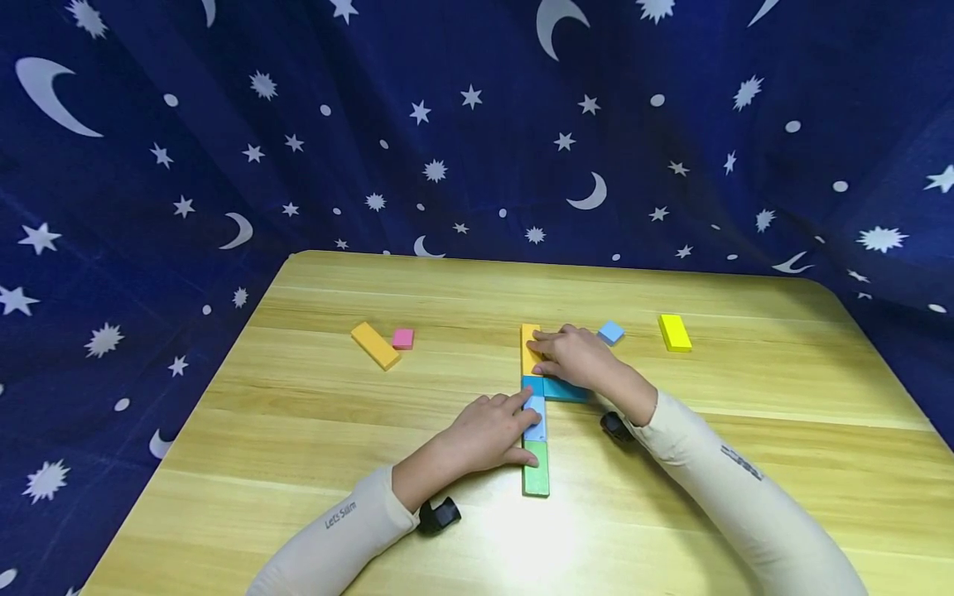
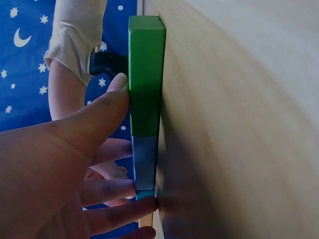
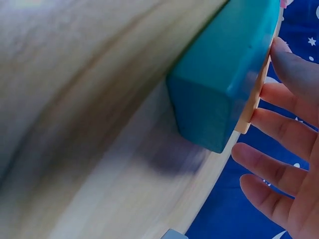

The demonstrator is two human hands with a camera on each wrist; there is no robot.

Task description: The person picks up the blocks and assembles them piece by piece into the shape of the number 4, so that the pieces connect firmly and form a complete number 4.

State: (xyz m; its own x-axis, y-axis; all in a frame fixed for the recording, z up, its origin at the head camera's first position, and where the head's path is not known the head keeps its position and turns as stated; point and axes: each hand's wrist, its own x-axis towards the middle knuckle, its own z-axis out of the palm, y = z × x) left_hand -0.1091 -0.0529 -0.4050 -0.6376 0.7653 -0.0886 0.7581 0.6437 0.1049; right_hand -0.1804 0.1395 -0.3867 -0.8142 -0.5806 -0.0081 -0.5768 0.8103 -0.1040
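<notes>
In the head view a straight column of flat blocks runs down the table: an orange block (image 1: 527, 352) at the far end, a small teal block (image 1: 532, 384), a light blue block (image 1: 535, 428) and a green block (image 1: 536, 480) nearest. A longer teal block (image 1: 566, 390) branches off to the right. My left hand (image 1: 480, 434) rests with spread fingers on the column, its thumb on the green block and fingertips on the light blue and small teal ones. My right hand (image 1: 585, 360) touches the orange block with its fingertips, above the longer teal block.
Another orange block (image 1: 376, 346) and a pink square block (image 1: 402, 338) lie at the left. A light blue square block (image 1: 611, 333) and a yellow block (image 1: 674, 333) are at the right. A blue curtain (image 1: 477, 132) with moons and stars hangs behind the wooden table (image 1: 298, 463).
</notes>
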